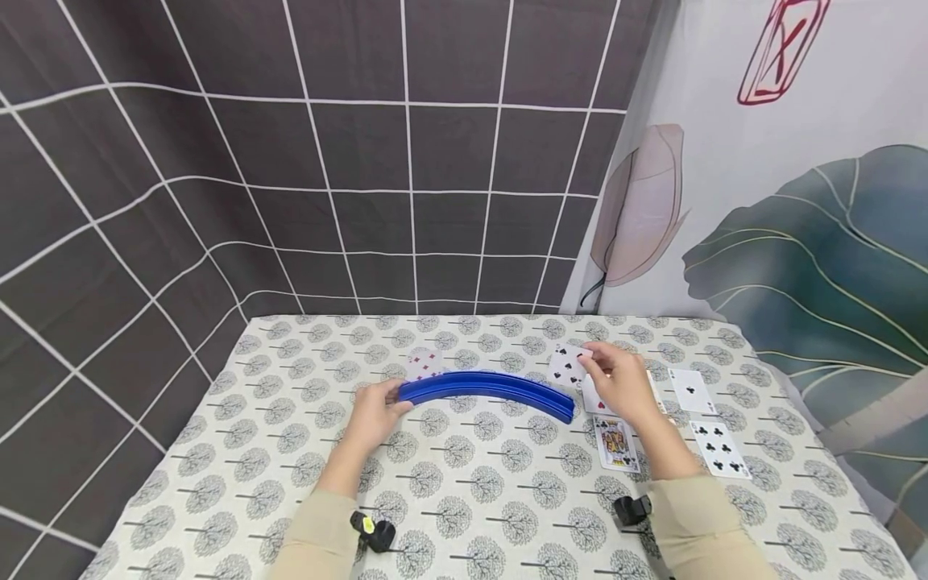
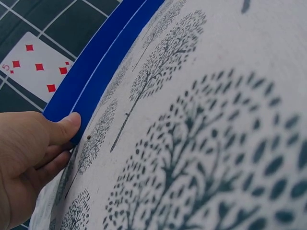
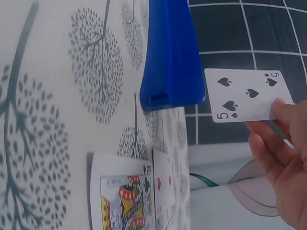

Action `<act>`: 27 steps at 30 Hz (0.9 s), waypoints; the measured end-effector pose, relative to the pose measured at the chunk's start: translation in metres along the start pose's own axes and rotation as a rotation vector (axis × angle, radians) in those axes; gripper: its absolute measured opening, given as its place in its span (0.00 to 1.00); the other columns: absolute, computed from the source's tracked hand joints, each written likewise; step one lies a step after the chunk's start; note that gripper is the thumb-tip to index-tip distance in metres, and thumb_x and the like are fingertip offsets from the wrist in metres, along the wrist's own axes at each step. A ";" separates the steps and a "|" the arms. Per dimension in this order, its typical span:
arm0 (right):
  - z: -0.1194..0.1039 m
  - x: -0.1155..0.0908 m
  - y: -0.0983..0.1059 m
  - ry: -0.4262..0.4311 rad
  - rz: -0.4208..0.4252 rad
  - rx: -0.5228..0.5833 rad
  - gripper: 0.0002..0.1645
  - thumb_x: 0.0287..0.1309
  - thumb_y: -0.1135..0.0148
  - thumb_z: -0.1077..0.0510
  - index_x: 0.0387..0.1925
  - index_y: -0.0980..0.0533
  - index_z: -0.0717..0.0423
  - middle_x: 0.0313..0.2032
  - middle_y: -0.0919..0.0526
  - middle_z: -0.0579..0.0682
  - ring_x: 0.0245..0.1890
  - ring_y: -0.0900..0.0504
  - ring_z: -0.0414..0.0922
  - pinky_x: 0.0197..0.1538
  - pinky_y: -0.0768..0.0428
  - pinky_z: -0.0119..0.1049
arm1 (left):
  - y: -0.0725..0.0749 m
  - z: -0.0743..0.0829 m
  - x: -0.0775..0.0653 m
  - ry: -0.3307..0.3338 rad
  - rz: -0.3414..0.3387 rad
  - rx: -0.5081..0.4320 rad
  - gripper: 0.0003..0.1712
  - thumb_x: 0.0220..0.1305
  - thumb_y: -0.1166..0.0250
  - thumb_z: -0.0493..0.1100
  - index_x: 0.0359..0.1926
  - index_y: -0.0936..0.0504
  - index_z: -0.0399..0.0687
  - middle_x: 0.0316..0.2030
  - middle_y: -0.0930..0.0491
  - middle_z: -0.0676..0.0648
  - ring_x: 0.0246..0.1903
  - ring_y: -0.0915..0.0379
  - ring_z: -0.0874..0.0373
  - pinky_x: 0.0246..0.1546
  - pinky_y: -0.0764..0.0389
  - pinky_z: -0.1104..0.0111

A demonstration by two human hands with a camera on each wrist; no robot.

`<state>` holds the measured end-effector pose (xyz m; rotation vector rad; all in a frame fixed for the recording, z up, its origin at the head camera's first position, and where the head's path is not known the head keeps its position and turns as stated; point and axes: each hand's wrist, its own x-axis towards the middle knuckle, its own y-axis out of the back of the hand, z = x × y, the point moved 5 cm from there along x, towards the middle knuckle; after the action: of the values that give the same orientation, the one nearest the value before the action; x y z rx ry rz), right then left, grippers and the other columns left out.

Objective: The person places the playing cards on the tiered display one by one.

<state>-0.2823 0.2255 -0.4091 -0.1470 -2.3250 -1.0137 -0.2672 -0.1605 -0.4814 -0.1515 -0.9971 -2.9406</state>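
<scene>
The blue curved rack (image 1: 486,385) is found on the tree-printed tablecloth (image 1: 515,459), with its left end gripped by the left hand (image 1: 372,415), the thumb being laid along the near wall. The five of diamonds (image 2: 39,57) is held upright at that end of the rack, its lower part hidden by the blue wall; how it is seated cannot be told. The five of spades (image 3: 240,103) is pinched between thumb and fingers of the right hand (image 1: 622,383), face towards the wearer, just beyond the rack's right end. To the right of the rack, a hearts card (image 1: 594,398) is noted, partly covered by the right hand, its rank not legible. The king of clubs (image 1: 616,445) is placed to the right and nearer side of the rack. Farther right of it, the ace of clubs (image 1: 690,391) and the six of clubs (image 1: 720,449) are laid face up. Behind the rack, a dark gridded cloth (image 1: 362,217) is hung
</scene>
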 end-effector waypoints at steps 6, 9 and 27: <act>-0.006 0.002 -0.009 0.003 -0.013 0.036 0.11 0.59 0.31 0.69 0.44 0.18 0.66 0.27 0.13 0.57 0.26 0.14 0.51 0.38 0.12 0.45 | 0.001 0.000 -0.001 0.009 0.004 0.013 0.24 0.59 0.27 0.35 0.57 0.18 0.38 0.45 0.13 0.40 0.50 0.19 0.44 0.61 0.22 0.50; -0.008 0.002 -0.012 0.002 -0.020 0.032 0.11 0.59 0.31 0.70 0.44 0.18 0.67 0.28 0.13 0.57 0.26 0.13 0.53 0.36 0.12 0.49 | 0.001 0.000 -0.001 0.010 0.006 0.015 0.24 0.59 0.27 0.35 0.57 0.18 0.38 0.45 0.13 0.39 0.50 0.18 0.44 0.60 0.21 0.51; -0.026 0.010 -0.028 0.079 -0.036 0.076 0.10 0.58 0.30 0.69 0.43 0.18 0.65 0.29 0.12 0.59 0.25 0.13 0.53 0.32 0.11 0.45 | 0.000 0.000 0.001 0.006 -0.002 0.003 0.23 0.59 0.27 0.35 0.56 0.17 0.39 0.44 0.13 0.40 0.49 0.18 0.45 0.61 0.22 0.49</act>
<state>-0.2872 0.1862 -0.4072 -0.0344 -2.2977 -0.9304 -0.2683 -0.1603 -0.4814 -0.1416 -1.0013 -2.9390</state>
